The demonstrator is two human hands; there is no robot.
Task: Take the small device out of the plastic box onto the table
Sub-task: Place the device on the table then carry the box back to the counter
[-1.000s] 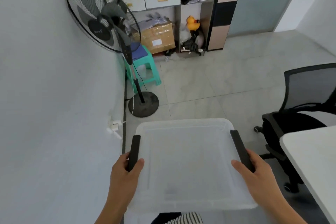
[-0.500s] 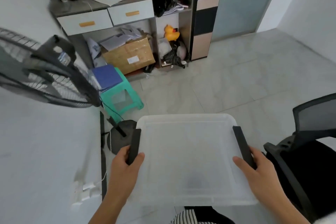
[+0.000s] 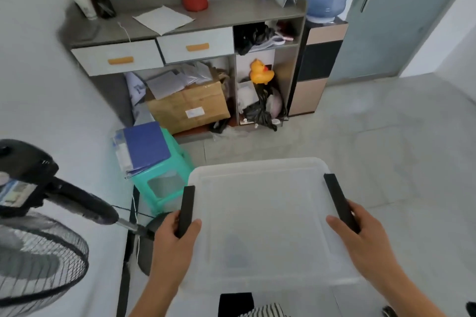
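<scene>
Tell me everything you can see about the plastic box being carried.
The plastic box is translucent, whitish, roughly square with rounded corners, and its lid is on. A black latch runs along each side: the left hand grips the left one, the right hand the right one. It is held about level above the floor. A faint dark shape shows through the lid; nothing clearer.

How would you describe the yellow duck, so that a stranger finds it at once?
Look at the grey cabinet against the far wall, beside the water dispenser. In its open right-hand compartment sits the duck, above black bags. It is the only bright yellow thing there.
</scene>
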